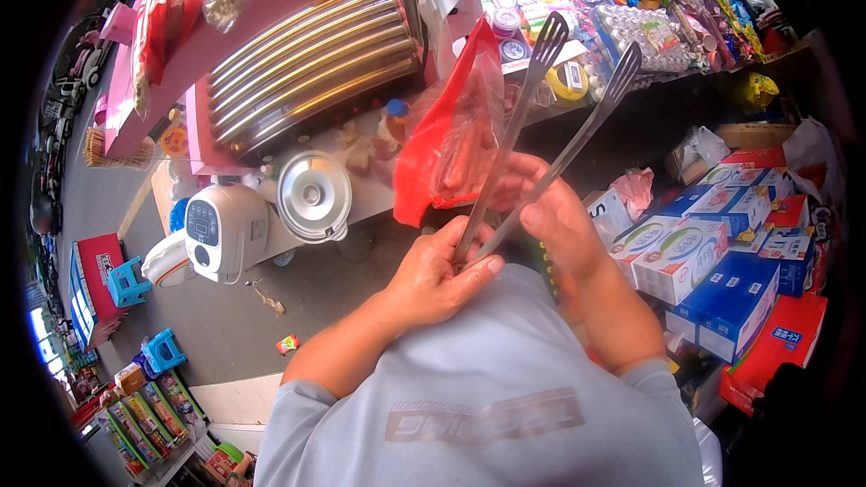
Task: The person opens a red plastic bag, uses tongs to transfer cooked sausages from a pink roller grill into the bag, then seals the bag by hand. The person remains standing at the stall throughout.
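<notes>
My left hand [433,274] grips the joined end of a pair of long metal tongs [565,128] near my belly. The two slotted tips are spread and point up and away from me. Around one tong arm lies my right hand [551,216], its thumb beside the metal and its fingers partly hidden behind it. Those fingers reach the edge of a red and clear plastic bag [419,162] with several sausages [463,152] inside. Whether they grip the tongs or the bag, I cannot tell. Beyond the bag is a roller grill [314,61] with shiny metal rods.
A white electric cooker [226,233] and a round metal lid [313,196] sit at the counter's near edge. Packaged goods [649,30] cover a table at upper right. Stacked cartons [724,304] stand at right. Blue stools [162,352] are on the floor at left.
</notes>
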`<state>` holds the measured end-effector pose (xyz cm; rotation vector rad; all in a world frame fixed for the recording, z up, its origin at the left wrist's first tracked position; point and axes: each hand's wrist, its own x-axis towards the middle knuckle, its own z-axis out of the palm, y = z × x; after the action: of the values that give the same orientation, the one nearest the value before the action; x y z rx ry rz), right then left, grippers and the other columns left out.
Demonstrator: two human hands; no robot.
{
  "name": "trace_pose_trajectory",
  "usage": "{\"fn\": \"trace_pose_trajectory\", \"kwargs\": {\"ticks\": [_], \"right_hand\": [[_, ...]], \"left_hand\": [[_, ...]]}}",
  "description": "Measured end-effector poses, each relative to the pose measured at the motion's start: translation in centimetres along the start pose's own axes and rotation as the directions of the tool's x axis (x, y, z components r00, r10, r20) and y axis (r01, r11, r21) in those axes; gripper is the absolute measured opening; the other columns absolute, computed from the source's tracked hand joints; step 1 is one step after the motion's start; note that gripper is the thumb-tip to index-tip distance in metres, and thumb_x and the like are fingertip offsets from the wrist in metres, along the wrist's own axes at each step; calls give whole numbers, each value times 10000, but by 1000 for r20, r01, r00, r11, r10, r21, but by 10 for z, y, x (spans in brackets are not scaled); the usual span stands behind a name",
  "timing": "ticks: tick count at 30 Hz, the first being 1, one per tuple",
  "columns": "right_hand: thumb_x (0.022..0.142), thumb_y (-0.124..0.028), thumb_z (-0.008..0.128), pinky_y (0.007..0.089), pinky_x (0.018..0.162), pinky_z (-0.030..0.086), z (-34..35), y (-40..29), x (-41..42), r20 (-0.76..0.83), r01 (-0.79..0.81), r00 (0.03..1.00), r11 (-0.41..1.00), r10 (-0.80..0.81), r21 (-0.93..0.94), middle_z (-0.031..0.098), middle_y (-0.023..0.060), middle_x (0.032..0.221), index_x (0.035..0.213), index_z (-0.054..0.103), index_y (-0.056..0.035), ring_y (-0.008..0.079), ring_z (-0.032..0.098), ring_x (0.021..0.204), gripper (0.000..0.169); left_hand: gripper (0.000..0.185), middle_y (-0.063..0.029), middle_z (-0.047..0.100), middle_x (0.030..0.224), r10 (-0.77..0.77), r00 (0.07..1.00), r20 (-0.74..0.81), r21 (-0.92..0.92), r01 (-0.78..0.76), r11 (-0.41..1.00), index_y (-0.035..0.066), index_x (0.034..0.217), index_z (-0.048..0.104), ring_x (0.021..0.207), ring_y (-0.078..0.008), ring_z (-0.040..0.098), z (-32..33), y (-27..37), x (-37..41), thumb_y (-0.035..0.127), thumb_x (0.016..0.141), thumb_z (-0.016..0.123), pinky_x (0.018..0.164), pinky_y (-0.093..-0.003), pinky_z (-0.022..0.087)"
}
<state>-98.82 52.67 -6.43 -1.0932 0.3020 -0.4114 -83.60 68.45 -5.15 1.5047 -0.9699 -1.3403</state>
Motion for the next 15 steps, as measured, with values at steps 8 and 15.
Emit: {"fn": "trace_pose_trajectory", "kwargs": {"ticks": [8,15], "right_hand": [[1013,-171,613,281,826,538,-34,-9,-12,-204,-100,975,994,90,-37,669,88,1025,1386,448,19,134,645,946,450],[982,-152,621,268,717,512,-98,-18,-1,-152,-157,980,971,131,-178,632,25,881,1320,530,23,90,605,773,391]], "left_hand": [[427,-45,634,785,102,991,91,192,-118,974,-2,1232,590,661,-103,539,43,-3,52,252,935,764,592,-291,457],[320,-68,694,1073,-315,928,-201,-12,319,948,5,1160,665,932,-137,659,35,-40,17,246,961,735,817,-281,523]]}}
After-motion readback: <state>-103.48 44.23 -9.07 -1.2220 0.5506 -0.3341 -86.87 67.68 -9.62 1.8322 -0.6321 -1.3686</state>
